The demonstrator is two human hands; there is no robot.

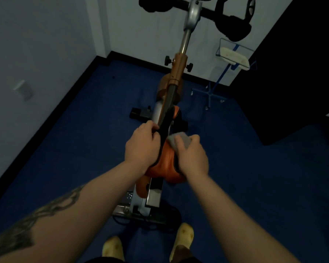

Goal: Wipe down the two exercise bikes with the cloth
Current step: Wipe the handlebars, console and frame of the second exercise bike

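Left hand [141, 147] grips the saddle [164, 162]; right hand [192, 155] presses the cloth [179, 140] beside it.
A hard swipe could shift the cloth off the saddle's curved flank.

head view, looking steeply down, close over bike [171, 103].

bare blue floor [74, 141] lies open left of the bike [176, 76]; a blue rack [226, 73] crowds its right.

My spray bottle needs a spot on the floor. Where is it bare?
Blue floor lies bare between the bike and the left wall. The right side is bare too, up to the dark cabinet. The far right corner is crowded by the blue rack.
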